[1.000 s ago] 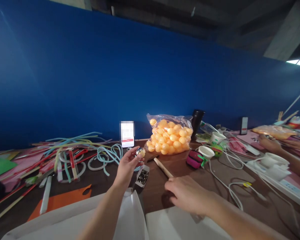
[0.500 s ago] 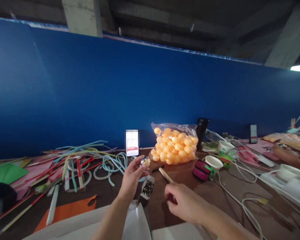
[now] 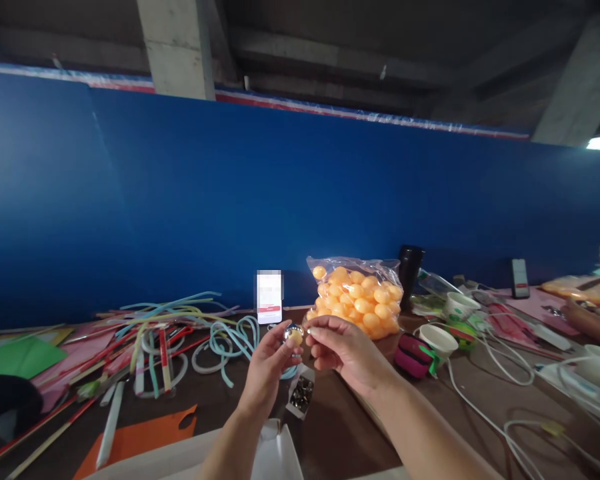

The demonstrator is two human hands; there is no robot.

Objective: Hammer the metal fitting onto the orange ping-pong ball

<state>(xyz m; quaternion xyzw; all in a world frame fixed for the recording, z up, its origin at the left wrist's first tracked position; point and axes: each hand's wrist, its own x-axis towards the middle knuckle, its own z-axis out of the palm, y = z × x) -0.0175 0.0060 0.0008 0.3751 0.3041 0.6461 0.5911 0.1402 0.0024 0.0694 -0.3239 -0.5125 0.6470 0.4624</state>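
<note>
My left hand (image 3: 267,363) pinches a small orange ball (image 3: 294,334) studded with shiny metal tacks, held up above the brown table (image 3: 340,433). My right hand (image 3: 344,352) is raised beside it, its thumb and forefinger pinched together right at the ball; whatever they hold is too small to make out. Under both hands sits a small open box of metal tacks (image 3: 301,394). Behind them stands a clear bag of orange balls (image 3: 357,297).
Coloured tubes and sticks (image 3: 170,330) litter the left of the table, with orange paper (image 3: 140,430) in front. White paper cups (image 3: 439,339), a pink pouch (image 3: 410,355), white cables (image 3: 485,407) and a black tumbler (image 3: 411,267) lie right. Another person's hand (image 3: 585,317) works at far right.
My right hand rose from the table near the wooden stick and came up to the ball in my left hand. The view tilted upward.
</note>
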